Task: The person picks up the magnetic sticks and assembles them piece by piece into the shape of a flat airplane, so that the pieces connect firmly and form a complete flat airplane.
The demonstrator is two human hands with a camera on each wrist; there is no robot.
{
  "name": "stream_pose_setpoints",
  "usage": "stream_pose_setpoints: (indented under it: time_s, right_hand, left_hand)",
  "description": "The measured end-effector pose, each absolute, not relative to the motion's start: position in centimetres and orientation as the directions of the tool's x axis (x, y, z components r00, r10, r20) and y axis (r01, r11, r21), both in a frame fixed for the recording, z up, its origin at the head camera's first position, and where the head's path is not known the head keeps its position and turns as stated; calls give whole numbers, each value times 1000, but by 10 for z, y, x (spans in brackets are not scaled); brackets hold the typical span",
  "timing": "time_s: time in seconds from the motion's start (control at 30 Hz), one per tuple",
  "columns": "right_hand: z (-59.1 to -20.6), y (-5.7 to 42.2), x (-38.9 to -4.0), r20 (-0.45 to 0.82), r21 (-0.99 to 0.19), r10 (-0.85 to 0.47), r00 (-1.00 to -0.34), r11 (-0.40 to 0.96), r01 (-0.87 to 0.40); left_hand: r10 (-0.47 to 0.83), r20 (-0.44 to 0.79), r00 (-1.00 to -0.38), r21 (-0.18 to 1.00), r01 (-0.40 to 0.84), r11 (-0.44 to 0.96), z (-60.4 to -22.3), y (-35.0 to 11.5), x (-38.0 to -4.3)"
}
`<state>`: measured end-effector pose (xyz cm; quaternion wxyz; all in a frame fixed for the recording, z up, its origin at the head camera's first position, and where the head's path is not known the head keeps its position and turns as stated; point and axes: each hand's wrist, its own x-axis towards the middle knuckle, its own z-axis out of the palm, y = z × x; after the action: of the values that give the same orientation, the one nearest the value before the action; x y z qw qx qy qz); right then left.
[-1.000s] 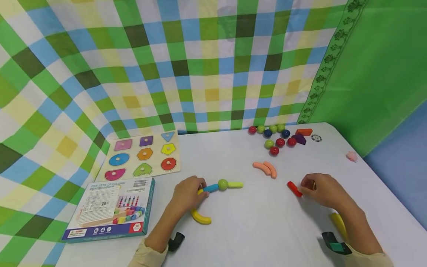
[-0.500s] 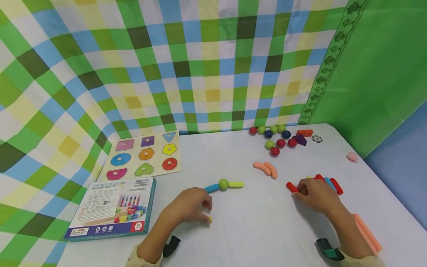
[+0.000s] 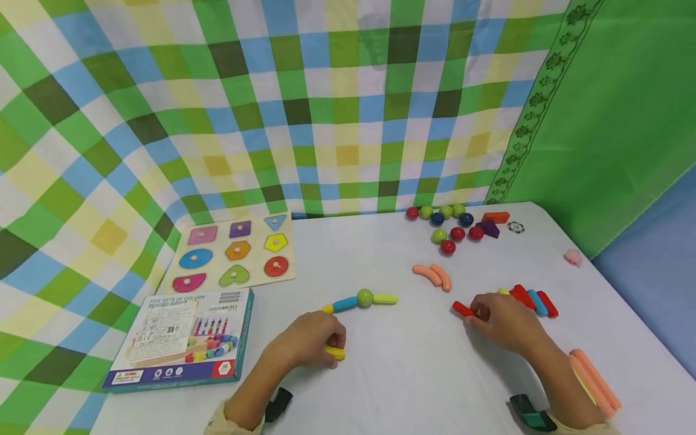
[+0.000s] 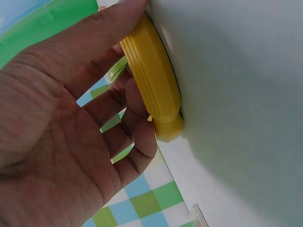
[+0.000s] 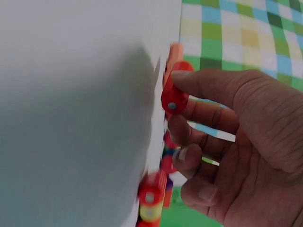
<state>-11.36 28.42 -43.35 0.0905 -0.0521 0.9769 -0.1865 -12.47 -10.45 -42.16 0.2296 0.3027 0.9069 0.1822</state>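
Observation:
In the head view my left hand (image 3: 310, 339) is at the left of the white table, thumb and fingers pinching a curved yellow rod (image 3: 335, 352). The left wrist view shows this rod (image 4: 152, 71) as ridged and close over the cloth. Just beyond it lies a row: a yellow piece (image 3: 328, 309) partly behind the hand, a blue rod (image 3: 345, 304), a green ball (image 3: 365, 298) and a lime rod (image 3: 385, 299). My right hand (image 3: 502, 320) pinches a short red rod (image 3: 463, 309). A metallic dot marks the rod's end (image 5: 172, 105) in the right wrist view.
Right of the right hand lie red and blue rods (image 3: 538, 303) and long orange rods (image 3: 595, 380). Two curved orange pieces (image 3: 433, 276) sit mid-table, several coloured balls (image 3: 457, 234) behind them. At the left are a shape puzzle board (image 3: 255, 232) and a flat box (image 3: 179, 338).
My left hand has left the yellow piece at the row's end, come nearer, and taken the curved yellow rod. My right hand has moved left with the red rod, uncovering rods behind it.

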Motion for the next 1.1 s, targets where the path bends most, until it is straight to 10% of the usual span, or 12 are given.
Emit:
stream_pose_setpoints:
  time_s: [0.73, 1.1]
  right_hand:
    - [-441, 243, -133, -131, -405, -177, -975, 907, -110]
    - [-428, 193, -177, -6, -714, -322, -947, 664, -221]
  left_hand:
    - [636, -232, -736, 532, 451, 716, -421, -108, -131]
    - [487, -115, -866, 392, 411, 823, -425, -93, -162]
